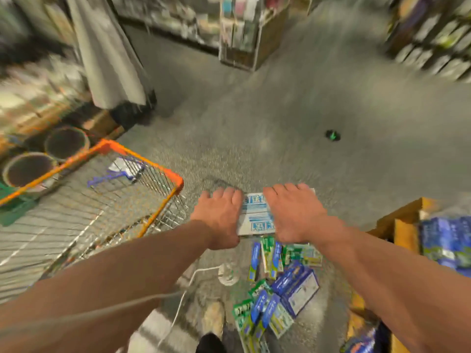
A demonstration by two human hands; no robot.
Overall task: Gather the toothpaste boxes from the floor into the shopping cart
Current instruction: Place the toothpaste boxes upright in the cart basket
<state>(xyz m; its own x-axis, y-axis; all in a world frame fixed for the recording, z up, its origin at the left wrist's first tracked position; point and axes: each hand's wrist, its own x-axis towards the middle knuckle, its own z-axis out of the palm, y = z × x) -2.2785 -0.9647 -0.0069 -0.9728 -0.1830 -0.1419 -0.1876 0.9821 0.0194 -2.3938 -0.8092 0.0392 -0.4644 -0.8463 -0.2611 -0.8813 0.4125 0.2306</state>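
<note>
My left hand [219, 215] and my right hand [295, 215] grip the two ends of a stack of white-and-blue toothpaste boxes [256, 215], held above the floor just right of the cart's corner. The wire shopping cart [153, 164] with an orange rim stands at the left; a blue-and-white packet [127, 168] lies inside it. Several green and blue toothpaste boxes [275, 284] lie scattered on the grey floor below my hands.
Two round dark-topped tubs [46, 156] stand left of the cart. A person in a grey skirt [109, 59] stands behind it. Cardboard boxes with blue packs [433, 238] sit at the right. Shelves line the back. A small green object [332, 135] lies on the floor.
</note>
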